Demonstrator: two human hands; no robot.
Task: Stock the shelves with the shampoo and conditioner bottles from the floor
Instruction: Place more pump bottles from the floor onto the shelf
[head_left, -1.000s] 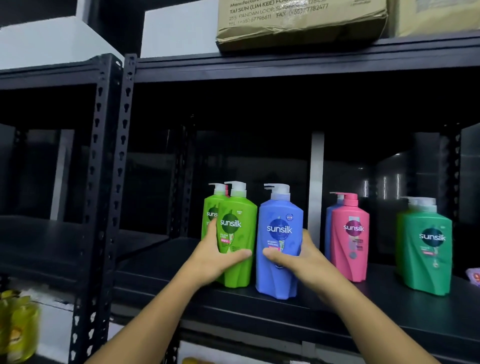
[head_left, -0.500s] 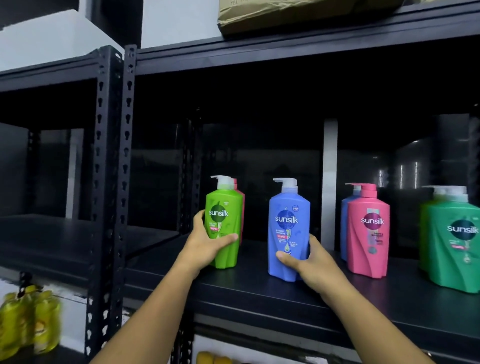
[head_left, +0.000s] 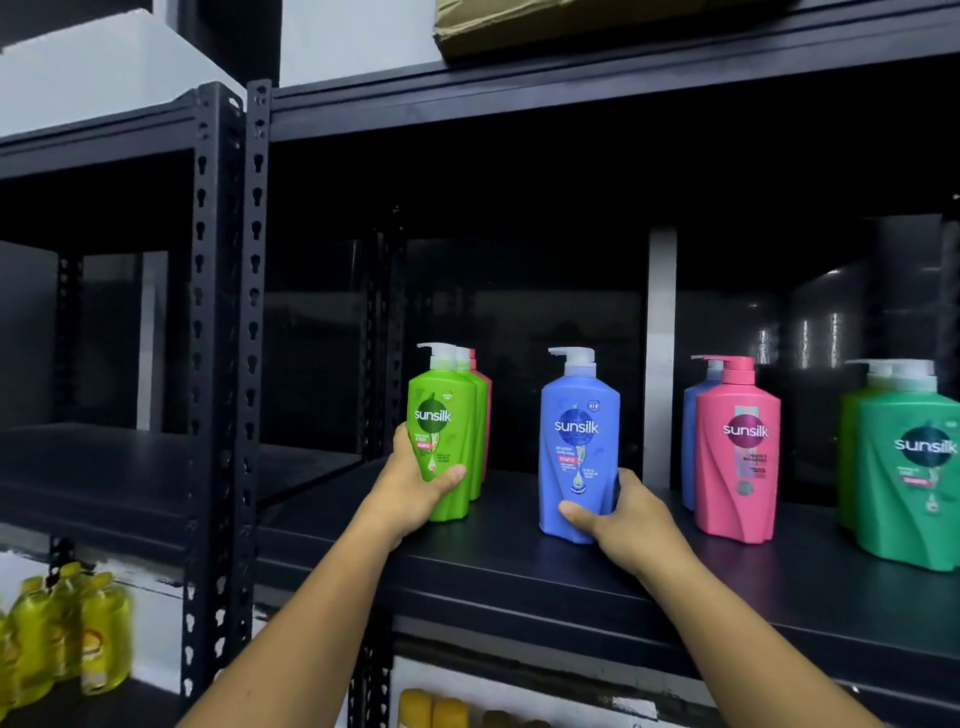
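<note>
On the black shelf, my left hand grips the lower part of a light green pump bottle that stands upright. Behind it stand a second green bottle and a pink one, mostly hidden. My right hand grips the base of a blue pump bottle, upright on the shelf to the right of the green one. Further right stands a pink bottle with a blue one behind it, then two dark green bottles at the frame's edge.
A black perforated upright post divides this rack from another dark shelf on the left. Yellow bottles sit low at the left. A cardboard box rests on the top shelf. More yellow items show below.
Both bottles have been pushed further back on the shelf and spread apart, the green one to the left and the blue one to the right. Both hands still hold them.
</note>
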